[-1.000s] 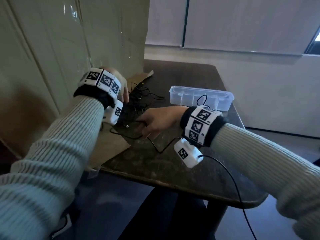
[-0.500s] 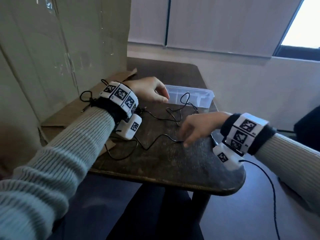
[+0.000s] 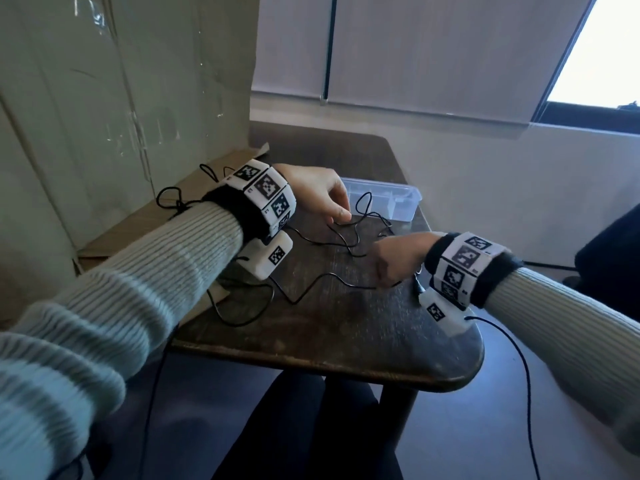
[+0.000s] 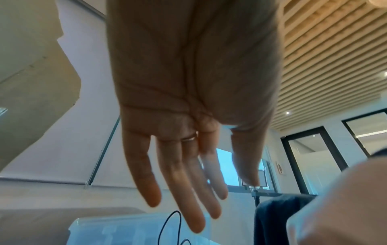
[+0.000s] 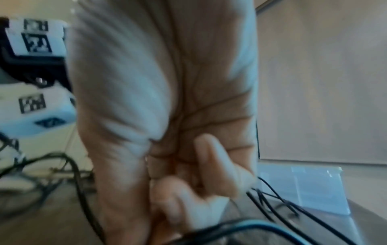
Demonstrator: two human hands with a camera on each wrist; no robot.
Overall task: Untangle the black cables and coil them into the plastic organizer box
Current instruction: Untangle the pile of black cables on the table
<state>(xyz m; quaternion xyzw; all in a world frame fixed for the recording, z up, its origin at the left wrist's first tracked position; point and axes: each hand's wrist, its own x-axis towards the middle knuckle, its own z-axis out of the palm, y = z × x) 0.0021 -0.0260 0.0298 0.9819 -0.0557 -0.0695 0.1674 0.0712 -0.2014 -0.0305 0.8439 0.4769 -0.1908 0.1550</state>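
A thin black cable [image 3: 311, 285] snakes across the dark table [image 3: 346, 334]. More black cable [image 3: 176, 202] lies knotted on the cardboard flap behind my left wrist. The clear plastic organizer box [image 3: 401, 211] stands at the table's far side, with a cable loop [image 3: 363, 206] rising in front of it. My left hand [image 3: 337, 209] hovers just before the box, fingers straight and pointing down at the loop [image 4: 173, 222], holding nothing. My right hand [image 3: 388, 275] sits on the table's right part, fingers curled [image 5: 188, 199] around the cable.
A tall cardboard sheet [image 3: 121, 98] walls off the left side, its flap [image 3: 138, 230] lying on the table. The table's rounded front right corner is close to my right wrist. A dark garment [image 3: 609, 244] sits beyond the right edge.
Both hands have moved right, away from the tangle on the cardboard, drawing a cable out across the table. My left hand has come up to the box; my right hand has curled tighter.
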